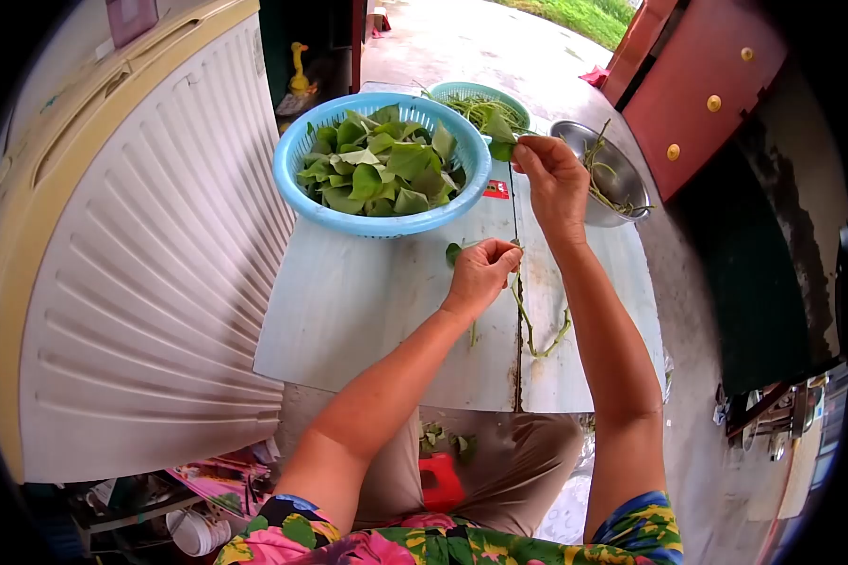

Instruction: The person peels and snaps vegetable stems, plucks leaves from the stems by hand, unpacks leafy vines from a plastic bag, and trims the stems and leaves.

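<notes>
My left hand [481, 280] pinches a green vine stem [530, 331] above the table; the stem hangs down from the fingers and bends up at its lower end. A small leaf [453, 253] shows just left of those fingertips. Higher and to the right, my right hand [554, 184] is closed in a pinch on a green leaf [501, 141], held near the rim of the blue basket. Loose green leaves [379, 165] are heaped in the blue plastic basket [383, 226], left of my right hand.
A green basket [513, 99] with thin stems [481, 115] stands behind the blue one. At the right edge of the table [377, 311] sits a metal bowl [622, 155] holding several stems. A white ribbed panel [160, 254] borders the left, and a red drawer cabinet [702, 85] is at back right.
</notes>
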A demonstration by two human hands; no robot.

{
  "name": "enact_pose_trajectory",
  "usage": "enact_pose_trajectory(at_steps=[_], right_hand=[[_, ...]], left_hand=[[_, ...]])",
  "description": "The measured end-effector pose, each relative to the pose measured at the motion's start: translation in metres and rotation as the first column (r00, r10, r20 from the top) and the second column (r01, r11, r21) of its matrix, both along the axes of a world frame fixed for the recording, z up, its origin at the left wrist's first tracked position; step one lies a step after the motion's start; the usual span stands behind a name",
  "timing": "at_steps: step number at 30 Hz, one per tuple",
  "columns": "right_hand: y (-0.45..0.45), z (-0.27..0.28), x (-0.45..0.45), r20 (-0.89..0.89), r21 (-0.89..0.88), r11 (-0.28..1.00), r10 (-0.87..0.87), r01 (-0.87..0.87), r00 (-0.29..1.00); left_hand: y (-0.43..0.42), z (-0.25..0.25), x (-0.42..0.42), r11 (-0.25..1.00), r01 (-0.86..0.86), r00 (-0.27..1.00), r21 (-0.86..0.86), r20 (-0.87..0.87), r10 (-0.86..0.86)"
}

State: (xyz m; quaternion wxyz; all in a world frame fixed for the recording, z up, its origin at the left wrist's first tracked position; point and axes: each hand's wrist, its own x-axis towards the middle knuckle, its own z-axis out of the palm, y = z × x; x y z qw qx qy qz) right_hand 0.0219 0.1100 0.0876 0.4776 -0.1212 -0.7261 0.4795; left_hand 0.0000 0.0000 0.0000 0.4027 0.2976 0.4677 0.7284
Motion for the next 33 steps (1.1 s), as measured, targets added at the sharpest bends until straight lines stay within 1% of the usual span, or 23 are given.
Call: enact_pose_trajectory(at_steps=[2,3,7,8,9,11,12,13,15,16,17,18,19,21,23,24,25,27,28,30,31,32,33], right_hand=[[-0.007,0.006,-0.01,0.088,0.079,0.996,-0.05,0.043,0.995],[-0.013,0.005,-0.014,0.072,0.066,0.997,-0.048,0.044,0.996],[-0.019,-0.007,0.004,0.075,0.077,0.996,-0.057,0.051,0.996],[-0.018,-0.012,0.013,0.129,0.02,0.999,-0.051,0.048,0.99],[-0.018,-0.019,0.022,0.175,-0.04,0.998,-0.044,0.051,0.984],[-0.016,-0.03,0.041,0.296,-0.18,0.983,0.028,0.027,0.955],[-0.017,-0.036,0.048,0.328,-0.218,0.976,0.064,0.01,0.943],[-0.018,-0.041,0.055,0.401,-0.185,0.983,0.094,-0.02,0.911],[-0.019,-0.054,0.061,0.376,-0.287,0.955,0.187,-0.078,0.908],[-0.021,-0.057,0.063,0.371,-0.302,0.949,0.209,-0.095,0.905],[-0.022,-0.058,0.065,0.36,-0.314,0.943,0.23,-0.115,0.904],[-0.021,-0.061,0.067,0.342,-0.36,0.926,0.246,-0.115,0.907],[-0.019,-0.062,0.067,0.339,-0.358,0.926,0.245,-0.116,0.909],[-0.015,-0.066,0.069,0.268,-0.364,0.912,0.298,-0.19,0.916],[-0.023,-0.063,0.072,0.232,-0.399,0.874,0.39,-0.279,0.891],[-0.022,-0.072,0.069,0.243,-0.314,0.896,0.397,-0.315,0.885],[-0.021,-0.078,0.068,0.265,-0.284,0.897,0.412,-0.338,0.872],[-0.022,-0.084,0.067,0.282,-0.253,0.921,0.364,-0.297,0.888],[-0.021,-0.082,0.07,0.276,-0.255,0.921,0.361,-0.294,0.891],[-0.021,-0.075,0.077,0.219,-0.401,0.874,0.383,-0.275,0.898],[-0.02,-0.077,0.077,0.212,-0.402,0.874,0.379,-0.273,0.901],[-0.017,-0.079,0.077,0.13,-0.433,0.867,0.332,-0.248,0.934],[-0.014,-0.079,0.078,0.05,-0.464,0.857,0.278,-0.224,0.959]], left_hand=[[0.002,0.0,0.002,1.0,0.001,1.0,-0.004,0.008,-0.001],[-0.003,-0.001,-0.005,1.0,0.0,1.0,-0.016,-0.009,0.0],[-0.003,0.001,-0.005,0.999,0.012,0.992,0.045,0.123,-0.017],[-0.003,0.003,-0.004,0.999,0.022,0.984,0.05,0.174,-0.03],[-0.004,0.003,-0.006,0.998,0.026,0.985,0.051,0.172,-0.034],[-0.005,0.004,-0.008,0.995,0.025,0.934,0.097,0.352,-0.058],[-0.004,0.002,-0.01,0.992,0.034,0.922,0.12,0.38,-0.078],[-0.003,0.002,-0.011,0.991,0.042,0.925,0.125,0.371,-0.086],[-0.004,-0.001,-0.012,0.973,0.047,0.896,0.225,0.421,-0.14],[-0.003,-0.007,-0.018,0.959,0.106,0.886,0.263,0.413,-0.211],[-0.002,-0.009,-0.016,0.958,0.118,0.893,0.263,0.393,-0.218],[-0.003,-0.007,-0.014,0.971,0.077,0.889,0.227,0.426,-0.17],[-0.003,-0.003,-0.014,0.98,0.036,0.884,0.196,0.451,-0.123],[-0.001,-0.009,-0.015,0.983,0.042,0.907,0.18,0.407,-0.113],[0.003,-0.016,-0.014,0.969,0.027,0.927,0.245,0.356,-0.115],[0.005,-0.017,-0.014,0.97,0.037,0.931,0.239,0.346,-0.121],[0.005,-0.02,-0.013,0.968,0.052,0.94,0.246,0.314,-0.131],[0.006,-0.019,-0.012,0.966,0.076,0.95,0.248,0.277,-0.145],[0.004,-0.014,-0.01,0.97,0.084,0.939,0.229,0.309,-0.154],[0.002,-0.008,-0.006,0.974,0.096,0.928,0.205,0.336,-0.162],[0.002,-0.006,-0.005,0.989,0.096,0.958,0.116,0.258,-0.124],[0.002,-0.004,-0.005,0.996,0.088,0.981,0.029,0.173,-0.092],[0.003,-0.003,-0.003,0.995,0.093,0.981,0.029,0.168,-0.097]])
